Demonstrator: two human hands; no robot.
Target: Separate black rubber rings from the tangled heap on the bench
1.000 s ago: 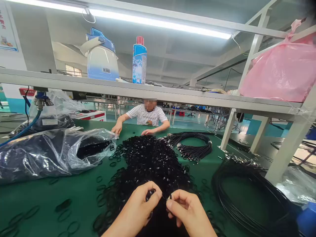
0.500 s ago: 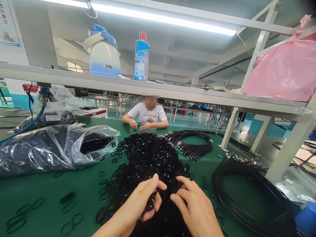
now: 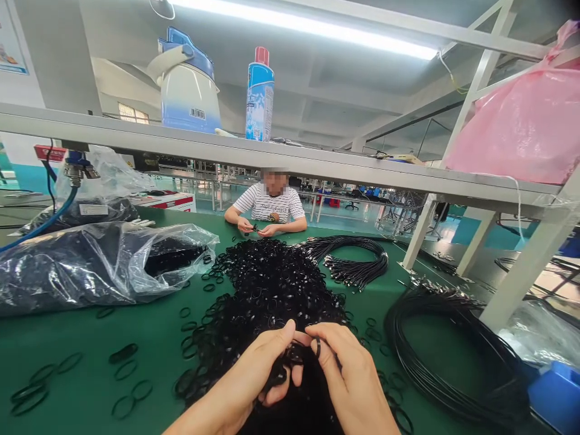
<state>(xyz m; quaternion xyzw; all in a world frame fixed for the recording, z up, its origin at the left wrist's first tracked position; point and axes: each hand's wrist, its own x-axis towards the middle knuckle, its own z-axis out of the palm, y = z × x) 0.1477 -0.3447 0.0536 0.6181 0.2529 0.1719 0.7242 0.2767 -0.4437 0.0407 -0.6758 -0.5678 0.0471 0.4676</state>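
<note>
A large heap of thin black rings [image 3: 276,284] lies on the green table [image 3: 163,356] in front of me. Above its near part, my left hand [image 3: 272,362] is curled round a small bunch of black rings [image 3: 278,377], thumb on top. My right hand [image 3: 348,368] is beside it, its fingertips close to the left fingers. Between the right thumb and forefinger I pinch a single black ring [image 3: 318,347]. Loose rings [image 3: 131,399] lie scattered to the left of the heap.
A clear plastic bag [image 3: 90,266] of black items lies left. Coiled black cables [image 3: 399,338] lie right, and a smaller cable bundle [image 3: 357,260] farther back. A blue bin [image 3: 555,393] stands at right. A shelf [image 3: 317,163] spans overhead. Across the table a person [image 3: 272,205] handles rings.
My right hand has moved left to meet my left hand and now pinches a black ring. The view has tilted slightly down. The person opposite has brought both hands together.
</note>
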